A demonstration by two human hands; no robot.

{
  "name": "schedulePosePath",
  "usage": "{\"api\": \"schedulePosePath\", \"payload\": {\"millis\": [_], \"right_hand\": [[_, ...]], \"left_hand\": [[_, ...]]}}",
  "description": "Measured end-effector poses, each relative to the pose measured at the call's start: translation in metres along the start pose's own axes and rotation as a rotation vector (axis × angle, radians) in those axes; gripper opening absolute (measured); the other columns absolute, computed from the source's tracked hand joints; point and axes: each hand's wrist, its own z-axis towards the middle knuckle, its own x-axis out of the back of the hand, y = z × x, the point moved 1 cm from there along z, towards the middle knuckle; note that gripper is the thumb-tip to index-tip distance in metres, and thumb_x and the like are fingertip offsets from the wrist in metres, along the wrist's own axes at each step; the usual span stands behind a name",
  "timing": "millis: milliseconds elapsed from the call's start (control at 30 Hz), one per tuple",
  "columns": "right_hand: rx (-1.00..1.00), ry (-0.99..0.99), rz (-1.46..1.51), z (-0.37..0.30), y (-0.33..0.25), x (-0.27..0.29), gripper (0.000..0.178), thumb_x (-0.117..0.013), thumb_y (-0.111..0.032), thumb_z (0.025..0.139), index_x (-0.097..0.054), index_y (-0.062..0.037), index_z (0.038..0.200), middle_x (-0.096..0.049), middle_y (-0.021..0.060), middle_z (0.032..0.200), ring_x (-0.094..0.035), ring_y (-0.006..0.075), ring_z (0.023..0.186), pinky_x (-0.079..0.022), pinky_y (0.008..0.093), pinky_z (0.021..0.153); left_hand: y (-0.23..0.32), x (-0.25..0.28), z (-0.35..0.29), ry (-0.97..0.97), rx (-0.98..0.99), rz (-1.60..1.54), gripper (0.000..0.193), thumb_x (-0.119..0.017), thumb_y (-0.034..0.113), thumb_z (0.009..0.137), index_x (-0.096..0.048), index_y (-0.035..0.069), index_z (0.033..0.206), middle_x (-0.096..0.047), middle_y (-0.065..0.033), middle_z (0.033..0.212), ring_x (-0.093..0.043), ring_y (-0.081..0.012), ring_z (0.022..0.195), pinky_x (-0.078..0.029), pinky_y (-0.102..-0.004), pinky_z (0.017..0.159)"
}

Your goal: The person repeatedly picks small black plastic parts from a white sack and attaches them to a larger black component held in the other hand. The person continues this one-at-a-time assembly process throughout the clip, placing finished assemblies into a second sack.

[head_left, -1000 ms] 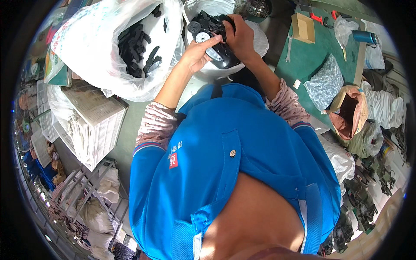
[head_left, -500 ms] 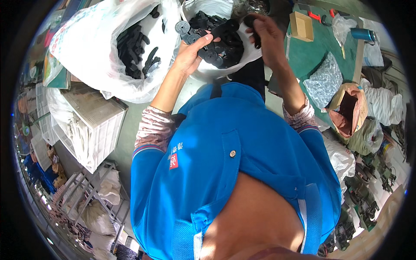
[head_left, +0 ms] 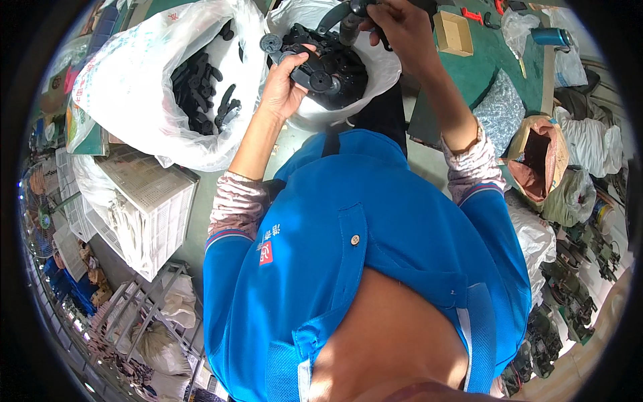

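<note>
My left hand (head_left: 284, 90) is closed on black plastic parts with round, disc-like ends (head_left: 320, 81), held over a white-lined bucket (head_left: 387, 67). Beneath them, the bucket holds a heap of similar black parts (head_left: 351, 74). My right hand (head_left: 404, 32) is at the bucket's far right side, fingers bent around a dark, curved black part (head_left: 336, 17). Its fingers partly cover the part, so its full shape cannot be made out. To the left, a large white plastic bag (head_left: 130, 87) lies open with more black pieces (head_left: 195, 87) inside.
A green table (head_left: 439, 100) on the right carries a small cardboard box (head_left: 453, 33), a bubble-wrap bag (head_left: 501, 110) and a blue can (head_left: 551, 37). An open brown sack (head_left: 536, 161) stands nearer. White plastic crates (head_left: 151, 208) and a metal rack (head_left: 144, 298) are on the left.
My right hand has moved up and slightly left, to the bucket's far side. My left hand has shifted slightly left, still holding the disc-ended parts; the long curved piece is now by my right hand.
</note>
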Motion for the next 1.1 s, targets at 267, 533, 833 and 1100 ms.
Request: {"api": "schedulePosePath", "payload": {"millis": [267, 533, 833, 1100], "right_hand": [[-0.144, -0.050, -0.140, 0.026, 0.020, 0.004, 0.036, -0.052, -0.016, 0.097, -0.062, 0.0017, 0.069, -0.063, 0.0073, 0.056, -0.053, 0.0108, 0.040, -0.039, 0.0260, 0.037], [-0.451, -0.178, 0.151, -0.025, 0.058, 0.006, 0.039, -0.064, -0.017, 0.096, -0.057, 0.0024, 0.129, -0.068, 0.0089, 0.092, -0.060, 0.0111, 0.061, -0.048, 0.0232, 0.055], [0.705, -0.280, -0.771, -0.084, 0.069, -0.012, 0.047, -0.067, -0.004, 0.082, -0.065, -0.0317, 0.119, -0.058, 0.0069, 0.106, -0.059, 0.0281, 0.092, -0.049, 0.0385, 0.071], [0.563, -0.224, -0.408, -0.110, 0.043, 0.006, 0.043, -0.062, 0.014, 0.081, -0.062, -0.0071, 0.119, -0.056, 0.0164, 0.124, -0.058, 0.0303, 0.110, -0.052, 0.0360, 0.087]], "left_hand": [[0.001, -0.006, 0.004, 0.156, -0.136, 0.044, 0.015, -0.073, 0.004, 0.086, -0.063, 0.004, 0.096, -0.067, -0.0057, 0.087, -0.068, -0.0162, 0.074, -0.061, -0.0301, 0.065], [0.003, -0.007, 0.010, 0.228, -0.084, 0.051, 0.021, -0.076, 0.005, 0.084, -0.060, 0.006, 0.097, -0.066, -0.0053, 0.087, -0.066, -0.0149, 0.071, -0.056, -0.0268, 0.055], [-0.004, -0.023, 0.013, 0.168, 0.011, 0.240, 0.023, -0.076, 0.012, 0.086, -0.063, 0.007, 0.105, -0.068, -0.0050, 0.090, -0.067, -0.0131, 0.075, -0.054, -0.0242, 0.055], [-0.006, 0.004, 0.013, 0.169, 0.148, 0.058, 0.021, -0.071, 0.013, 0.088, -0.064, -0.002, 0.101, -0.071, -0.0154, 0.089, -0.070, -0.0187, 0.068, -0.059, -0.0259, 0.059]]}}
